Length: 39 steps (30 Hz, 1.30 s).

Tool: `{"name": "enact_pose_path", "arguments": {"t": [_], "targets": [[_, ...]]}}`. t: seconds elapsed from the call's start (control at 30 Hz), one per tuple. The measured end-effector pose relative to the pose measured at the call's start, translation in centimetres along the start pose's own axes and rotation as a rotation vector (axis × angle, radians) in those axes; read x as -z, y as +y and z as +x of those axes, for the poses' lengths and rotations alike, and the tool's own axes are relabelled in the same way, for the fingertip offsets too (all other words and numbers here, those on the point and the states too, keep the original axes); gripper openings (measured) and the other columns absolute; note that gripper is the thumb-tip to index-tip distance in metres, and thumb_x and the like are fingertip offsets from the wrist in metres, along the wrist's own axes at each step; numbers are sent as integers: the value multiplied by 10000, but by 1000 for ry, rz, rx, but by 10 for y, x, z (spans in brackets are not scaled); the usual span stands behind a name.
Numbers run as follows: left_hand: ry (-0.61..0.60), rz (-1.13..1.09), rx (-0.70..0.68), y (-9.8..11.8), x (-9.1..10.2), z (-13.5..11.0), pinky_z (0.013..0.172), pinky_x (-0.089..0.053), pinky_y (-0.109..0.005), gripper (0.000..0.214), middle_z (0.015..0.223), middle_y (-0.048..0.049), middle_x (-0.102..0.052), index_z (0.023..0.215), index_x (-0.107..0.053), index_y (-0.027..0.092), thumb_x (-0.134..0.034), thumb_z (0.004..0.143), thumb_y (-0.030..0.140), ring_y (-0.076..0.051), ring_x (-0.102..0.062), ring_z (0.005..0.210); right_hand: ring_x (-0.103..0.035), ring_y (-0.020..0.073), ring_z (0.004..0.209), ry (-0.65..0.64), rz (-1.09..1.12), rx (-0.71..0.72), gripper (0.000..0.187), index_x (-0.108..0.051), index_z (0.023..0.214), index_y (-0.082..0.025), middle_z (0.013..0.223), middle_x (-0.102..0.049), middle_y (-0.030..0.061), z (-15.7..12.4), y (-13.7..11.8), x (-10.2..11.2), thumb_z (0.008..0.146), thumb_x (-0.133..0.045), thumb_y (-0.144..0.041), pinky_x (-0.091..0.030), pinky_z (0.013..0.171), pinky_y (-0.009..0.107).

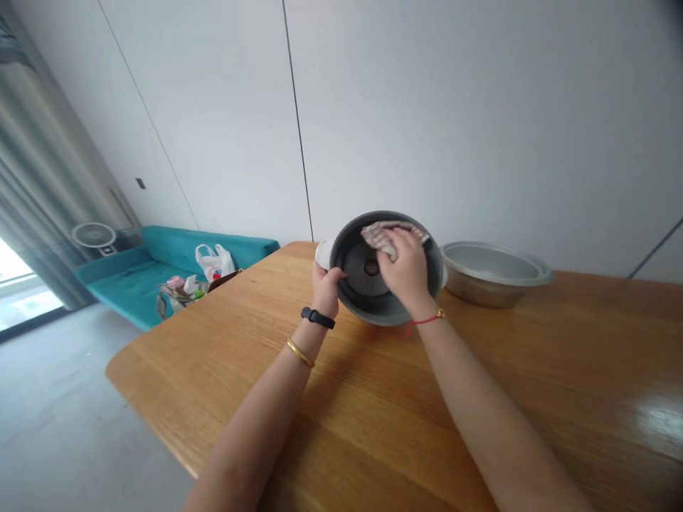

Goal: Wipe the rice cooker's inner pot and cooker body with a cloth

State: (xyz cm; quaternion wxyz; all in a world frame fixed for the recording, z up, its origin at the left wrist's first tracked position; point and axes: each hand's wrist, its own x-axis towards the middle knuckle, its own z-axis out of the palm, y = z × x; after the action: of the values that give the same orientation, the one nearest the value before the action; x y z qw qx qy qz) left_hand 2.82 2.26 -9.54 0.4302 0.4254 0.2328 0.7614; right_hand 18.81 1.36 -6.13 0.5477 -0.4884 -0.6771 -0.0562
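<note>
A round dark grey pot (357, 284) with white side handles is tilted up above the table, its inside turned toward me. My left hand (324, 290) grips the pot's left side, the thumb over the rim and the fingers hidden behind it. Inside the pot, my right hand (406, 267) presses a checked cloth (380, 233) against the upper right inner wall. A small round opening or fitting sits at the centre of the pot's bottom.
On the wooden table (240, 348), a metal basin with a translucent lid (496, 263) stands right of the pot. A white wall rises behind. Beyond the table's left edge are a teal sofa (245, 247), a white plastic bag (216, 262) and a fan (94, 235).
</note>
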Motion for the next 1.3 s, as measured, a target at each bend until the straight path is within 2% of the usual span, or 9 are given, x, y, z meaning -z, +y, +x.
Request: {"name": "enact_pose_path", "arguments": {"t": [0.1,0.2,0.3,0.43,0.7,0.87,1.0,1.2,1.3], "targets": [[-13,12,-5,-1,-1,-3,1109,-442,-419,695,1185,-37,-699,1221,-606,225,-630,545,66,-269,-598,1217,-284,456,1477,-420,-63,-7,415,-664,1342,-289,1564,-487,92,-16,-5,-31,960,-531,-384,-242,1104,806],[-12,11,-18,-1,-4,-6,1109,-441,-420,677,1200,-42,-694,1201,-607,231,-614,544,67,-274,-596,1224,-218,445,1507,-576,-85,87,407,-659,1352,-341,1609,-439,53,-25,-7,-42,1017,-443,-420,-218,1085,835],[-17,26,-39,1,-7,-9,1076,-462,-423,663,1183,-43,-695,1197,-608,231,-609,553,73,-277,-609,1187,-213,416,1520,-569,-114,144,413,-627,1383,-363,1619,-426,36,-26,-5,-43,1016,-437,-380,-176,1084,852],[-68,60,-76,3,-14,-16,1077,-455,-422,677,1182,-38,-694,1207,-615,223,-618,549,62,-288,-597,1201,-79,447,1551,-473,-212,84,516,-518,1492,-333,1691,-281,39,-21,5,-40,982,-488,-403,-90,1085,877],[-202,138,-104,-5,-24,-29,1116,-418,-442,585,1163,-33,-694,1131,-651,238,-653,576,55,-306,-581,1228,-132,491,1513,-257,-270,-181,634,-439,1544,-271,1677,-274,125,-21,21,-33,971,-449,-542,-241,1062,843],[-147,109,-107,-6,-23,-25,1102,-425,-416,564,1162,-35,-698,1116,-648,220,-654,572,69,-284,-595,1193,-149,491,1499,-171,-231,-344,659,-310,1616,-285,1701,-174,142,-26,26,-42,1005,-339,-530,-352,995,817],[-36,54,-81,-7,-19,-17,1076,-447,-390,631,1192,-32,-695,1182,-624,227,-629,569,76,-267,-596,1196,-249,481,1483,-240,-255,-443,647,-246,1640,-252,1702,-139,183,-28,25,-49,1018,-304,-420,-383,1042,711],[143,52,-74,-8,-12,-9,994,-479,-354,599,1125,-17,-688,1145,-594,239,-604,562,101,-232,-617,1109,-520,481,1320,-502,-419,-442,909,-351,1554,10,1526,-358,398,-26,5,-47,827,-720,-393,-444,1045,547],[170,62,-64,-10,-10,-10,981,-479,-354,559,1098,-13,-684,1117,-583,249,-627,573,124,-224,-621,1084,-627,418,1214,-654,-416,-366,651,-576,1376,20,1338,-578,375,-24,-8,-40,875,-665,-387,-506,972,470]]}}
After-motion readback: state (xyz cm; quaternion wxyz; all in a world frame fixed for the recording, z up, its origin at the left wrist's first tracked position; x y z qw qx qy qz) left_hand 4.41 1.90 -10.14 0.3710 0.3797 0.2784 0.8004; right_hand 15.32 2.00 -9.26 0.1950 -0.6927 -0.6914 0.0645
